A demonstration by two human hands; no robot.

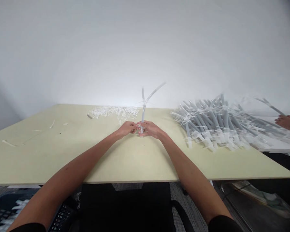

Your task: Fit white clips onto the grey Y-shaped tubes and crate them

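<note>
My left hand (127,128) and my right hand (151,129) meet at the middle of the table, with their fingers around the lower stem of a transparent plastic Y-shaped tube (143,112). The tube stands nearly upright, and its two thin branches fork above my hands, one blurred and curving to the right. Something small and white may be pinched at the stem, but my fingers hide it. Just beyond my hands lies a heap of small white plastic pieces (116,112).
A large pile of grey tubes with transparent fittings (222,124) covers the pale laminate table (45,158) on the right. At the far right, another person's hand (288,123) reaches towards a tube. White scraps lie at the left, and a black crate (4,209) sits below the table edge.
</note>
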